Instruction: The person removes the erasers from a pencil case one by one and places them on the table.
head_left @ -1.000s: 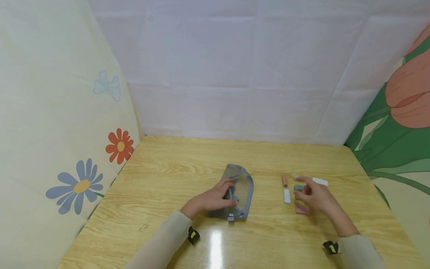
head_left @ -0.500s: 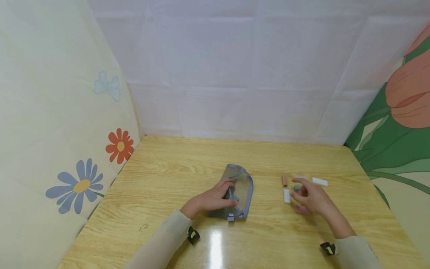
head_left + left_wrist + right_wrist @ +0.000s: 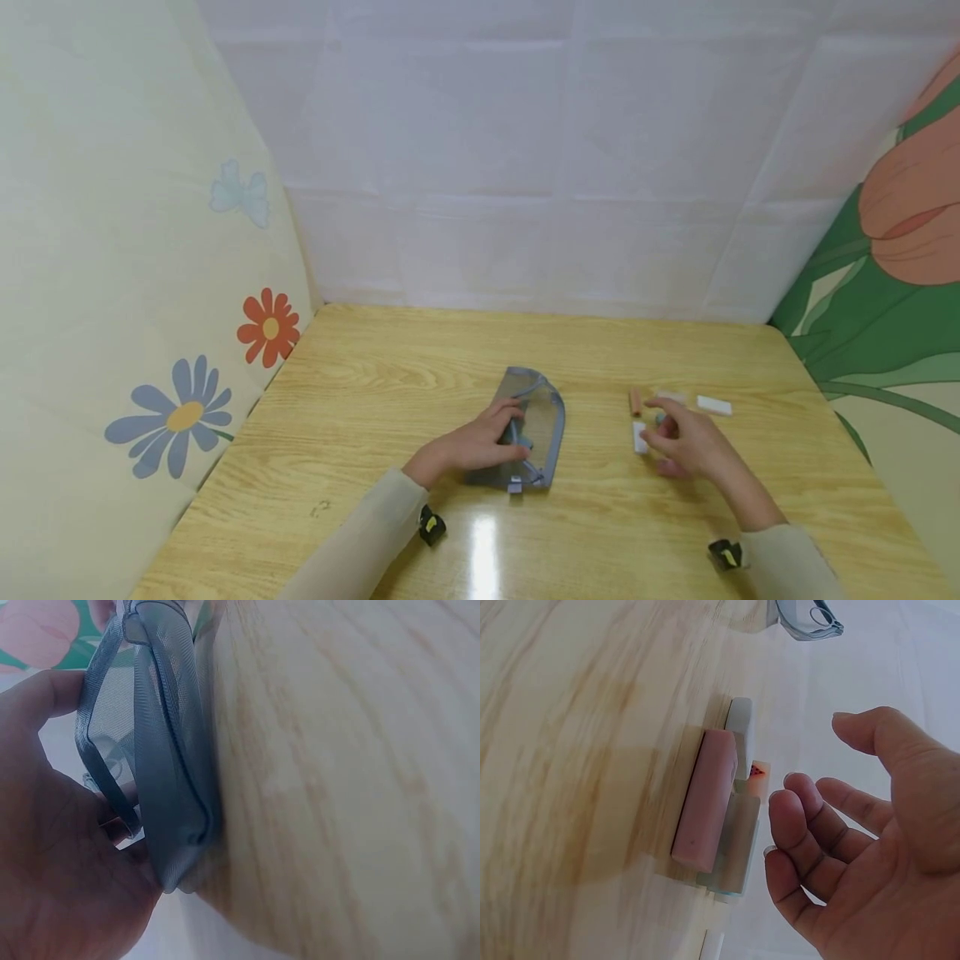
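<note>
A grey mesh zip pouch [image 3: 551,442] lies mid-table, and my left hand [image 3: 480,437] grips its edge. In the left wrist view the thumb touches a strip along the pouch's mouth [image 3: 97,769]; the other fingertips are partly hidden behind the mesh. My right hand [image 3: 697,446] hovers over a group of small eraser-like blocks, fingers loosely bent, thumb apart, holding nothing. Beneath and beside it are a pink block [image 3: 706,799], a pale green block [image 3: 739,851], a white block [image 3: 639,437] and an orange block [image 3: 636,402]. The hand partly covers the pink and green ones.
Another white block [image 3: 714,406] lies to the right of the group, and a pale block [image 3: 672,396] sits just behind the right hand. The wooden table [image 3: 405,358] meets a white cloth [image 3: 480,208] at the back. Flower-printed cloths hang on both sides.
My right hand has shifted slightly left over the blocks, uncovering more of the pale block at the back and covering more of the green one. The left hand and pouch stay put.
</note>
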Demonstrator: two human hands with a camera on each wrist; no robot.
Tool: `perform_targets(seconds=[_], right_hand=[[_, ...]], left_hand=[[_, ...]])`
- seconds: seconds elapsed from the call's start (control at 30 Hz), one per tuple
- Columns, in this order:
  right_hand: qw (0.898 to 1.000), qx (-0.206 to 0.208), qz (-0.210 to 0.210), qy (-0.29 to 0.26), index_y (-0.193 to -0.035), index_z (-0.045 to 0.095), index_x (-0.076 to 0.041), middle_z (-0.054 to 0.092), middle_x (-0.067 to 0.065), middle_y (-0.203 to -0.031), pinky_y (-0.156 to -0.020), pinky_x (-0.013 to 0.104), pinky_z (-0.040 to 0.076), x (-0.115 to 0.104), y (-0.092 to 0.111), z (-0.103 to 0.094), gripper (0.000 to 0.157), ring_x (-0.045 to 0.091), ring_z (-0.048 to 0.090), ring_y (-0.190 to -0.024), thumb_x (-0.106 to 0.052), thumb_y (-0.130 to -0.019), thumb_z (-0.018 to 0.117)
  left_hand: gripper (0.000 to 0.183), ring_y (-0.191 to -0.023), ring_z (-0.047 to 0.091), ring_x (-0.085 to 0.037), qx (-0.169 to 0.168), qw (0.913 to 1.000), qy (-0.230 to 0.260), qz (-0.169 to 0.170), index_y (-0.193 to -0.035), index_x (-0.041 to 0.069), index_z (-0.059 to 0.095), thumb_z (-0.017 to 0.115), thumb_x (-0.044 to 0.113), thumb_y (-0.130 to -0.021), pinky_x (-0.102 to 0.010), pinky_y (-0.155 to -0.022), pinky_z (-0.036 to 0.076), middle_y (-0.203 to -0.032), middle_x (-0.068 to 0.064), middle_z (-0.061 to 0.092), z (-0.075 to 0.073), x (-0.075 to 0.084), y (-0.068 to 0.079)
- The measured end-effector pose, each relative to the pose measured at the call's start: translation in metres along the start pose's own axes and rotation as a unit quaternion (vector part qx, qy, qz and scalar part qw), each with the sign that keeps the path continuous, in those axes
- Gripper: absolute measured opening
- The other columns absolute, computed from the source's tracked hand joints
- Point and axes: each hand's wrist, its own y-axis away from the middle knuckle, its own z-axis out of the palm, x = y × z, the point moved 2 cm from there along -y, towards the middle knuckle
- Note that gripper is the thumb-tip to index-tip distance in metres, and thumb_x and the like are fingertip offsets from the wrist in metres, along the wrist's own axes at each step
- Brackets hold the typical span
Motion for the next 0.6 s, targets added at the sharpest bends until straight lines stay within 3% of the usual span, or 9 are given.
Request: perform_targets(seconds=[0.4,0.6], right_hand=[[1.000,-0.007,0.006,-0.022,-0.141,0.053,-0.002,0.064,-0.001,-0.085,-0.065,0.031,0.048,-0.0056,-0.0047,0.0065,0.052,0.012,0.057,-0.070,-0.023,-0.096,0.070],[0.999,-0.010,0.005,-0.046,-0.141,0.053,-0.003,0.063,0.001,-0.084,-0.056,0.029,0.049,-0.0095,-0.0054,0.0101,0.052,0.013,0.059,-0.059,-0.022,-0.096,0.070]], left_hand=[[0.078,-0.152,0.022,-0.034,0.001,1.0000,-0.002,0.002,-0.151,0.006,0.039,0.056,0.056,-0.092,-0.049,-0.119,0.030,-0.166,-0.011,0.019,0.0013,-0.0004,-0.0005],[0.078,-0.151,0.023,-0.034,0.002,1.0000,-0.006,0.003,-0.150,0.006,0.040,0.056,0.055,-0.092,-0.050,-0.119,0.031,-0.166,-0.011,0.019,0.0014,-0.0001,-0.0006]])
